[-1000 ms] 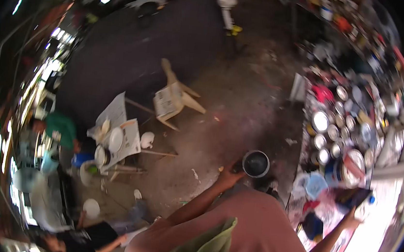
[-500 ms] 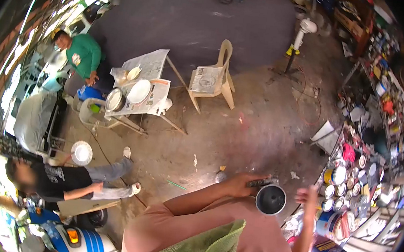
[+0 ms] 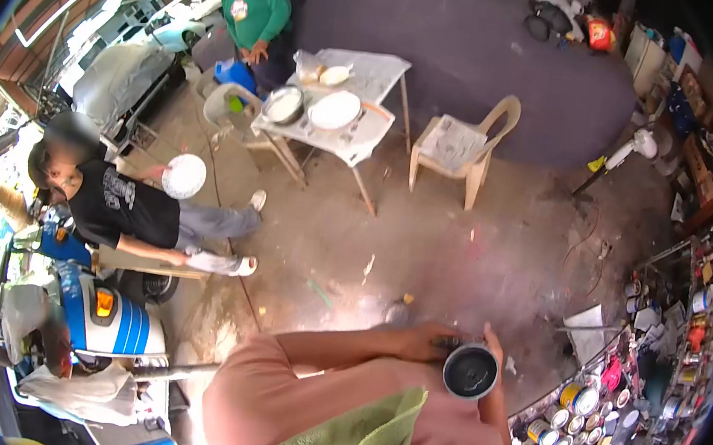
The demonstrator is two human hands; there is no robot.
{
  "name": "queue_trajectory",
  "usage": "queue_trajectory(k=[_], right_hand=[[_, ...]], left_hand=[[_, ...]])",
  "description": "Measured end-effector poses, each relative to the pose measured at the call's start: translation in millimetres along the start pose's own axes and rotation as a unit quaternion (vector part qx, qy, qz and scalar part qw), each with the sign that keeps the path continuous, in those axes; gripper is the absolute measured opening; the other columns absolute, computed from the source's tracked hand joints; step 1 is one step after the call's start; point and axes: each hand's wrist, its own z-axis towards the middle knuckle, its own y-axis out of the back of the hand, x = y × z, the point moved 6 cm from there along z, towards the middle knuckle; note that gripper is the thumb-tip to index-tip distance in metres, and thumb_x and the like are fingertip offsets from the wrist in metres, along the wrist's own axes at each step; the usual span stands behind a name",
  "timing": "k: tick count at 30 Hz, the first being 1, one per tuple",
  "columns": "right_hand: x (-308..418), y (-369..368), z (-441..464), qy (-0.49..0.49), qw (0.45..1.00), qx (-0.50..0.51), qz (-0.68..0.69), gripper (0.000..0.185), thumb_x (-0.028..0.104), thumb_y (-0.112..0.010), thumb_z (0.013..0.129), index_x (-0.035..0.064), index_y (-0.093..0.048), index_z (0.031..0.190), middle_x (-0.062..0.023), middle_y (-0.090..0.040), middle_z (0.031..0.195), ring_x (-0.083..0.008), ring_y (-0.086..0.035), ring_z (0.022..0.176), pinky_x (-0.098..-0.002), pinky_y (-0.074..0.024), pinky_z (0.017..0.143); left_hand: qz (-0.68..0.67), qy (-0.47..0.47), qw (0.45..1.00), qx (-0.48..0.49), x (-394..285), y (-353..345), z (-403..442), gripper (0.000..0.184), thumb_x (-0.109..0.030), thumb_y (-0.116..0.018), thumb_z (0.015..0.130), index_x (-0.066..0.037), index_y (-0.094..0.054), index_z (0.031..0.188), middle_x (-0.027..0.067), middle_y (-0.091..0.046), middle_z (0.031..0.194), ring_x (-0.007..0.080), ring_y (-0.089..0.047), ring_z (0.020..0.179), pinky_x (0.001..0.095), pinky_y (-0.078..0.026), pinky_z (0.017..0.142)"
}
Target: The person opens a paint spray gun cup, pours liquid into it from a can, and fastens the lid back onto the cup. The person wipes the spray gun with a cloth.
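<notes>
Close in front of my chest is a round grey cup point(image 3: 470, 372) with a dark inside, seen from above. My left hand point(image 3: 429, 343) is closed at its left side, around a dark part beside the rim that looks like a handle. Against the right side of the cup is my right hand point(image 3: 494, 349), one finger pointing up past the rim and the others mostly hidden behind the cup. A green towel point(image 3: 344, 436) hangs over my pink shirt.
A table point(image 3: 368, 142) holds bowls and a white plate; a plastic chair point(image 3: 466, 152) stands beside it. A person in black point(image 3: 131, 205) holds a white plate point(image 3: 184, 177). Someone in green point(image 3: 261, 7) stands behind the table. Paint cans point(image 3: 580, 398) crowd the right.
My right hand has come in from the right to the side of the cup. The view has turned, shifting the table and chair rightward. The person in black stands more upright in view.
</notes>
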Motion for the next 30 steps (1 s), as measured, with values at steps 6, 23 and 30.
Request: queue_trajectory(k=[6,23,30], right_hand=[[19.8,-19.6,-26.6,0.08,0.996,-0.023,0.044,0.038,0.038,-0.058,0.097,0.0065,-0.061,0.078,-0.0058,-0.062,0.072,-0.0165,-0.061,0.061,-0.0295,-0.051,0.058],[45.3,1.5,-60.3,0.388,0.889,-0.163,-0.183,0.03,0.025,-0.055,0.094,0.0063,-0.055,0.071,-0.0038,-0.054,0.067,-0.0162,-0.055,0.063,-0.0324,-0.0456,0.063],[50.5,21.0,-56.8,0.361,0.924,-0.082,-0.092,0.047,0.036,-0.045,0.103,0.0015,-0.056,0.072,-0.0054,-0.057,0.073,-0.0148,-0.052,0.068,-0.0322,-0.0453,0.067]], left_hand=[[0.036,0.056,0.998,0.016,-10.8,-1.8,-9.2,0.051,-0.023,-0.062,0.093,-0.012,-0.05,0.142,0.0206,-0.058,0.134,0.032,-0.058,0.122,0.037,-0.045,0.102],[-0.022,-0.059,0.997,0.039,4.0,-38.5,26.9,0.047,-0.02,-0.06,0.097,-0.012,-0.05,0.142,0.0164,-0.062,0.131,0.0221,-0.06,0.118,0.034,-0.045,0.1],[-0.054,-0.056,0.993,0.084,9.6,-37.8,54.0,0.052,-0.017,-0.063,0.095,-0.004,-0.048,0.143,0.0129,-0.059,0.136,0.0178,-0.054,0.123,0.0332,-0.041,0.105]])
